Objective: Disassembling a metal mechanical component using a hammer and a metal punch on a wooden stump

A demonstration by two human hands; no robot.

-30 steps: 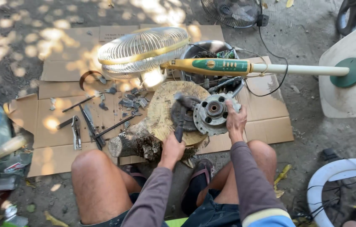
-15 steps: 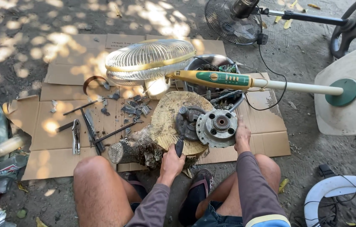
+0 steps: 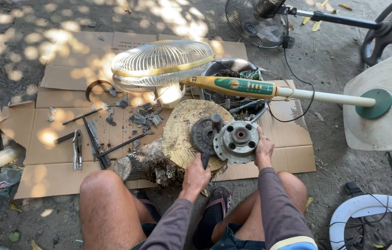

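The log (image 3: 159, 159) top is crowded: the round metal motor part (image 3: 237, 141) and a dark piece (image 3: 204, 134) fill its right half. Its far left side is bare. Just behind, a lying fan (image 3: 168, 65) and its pole (image 3: 298, 95) block the far way. On the left, tools (image 3: 85, 143) and scraps (image 3: 142, 119) cover the cardboard (image 3: 43, 180), but its near left corner is bare

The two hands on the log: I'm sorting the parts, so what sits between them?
In the head view, between the left hand and the right hand sits the round grey motor housing, resting on the cut log beside a dark disc-shaped part.
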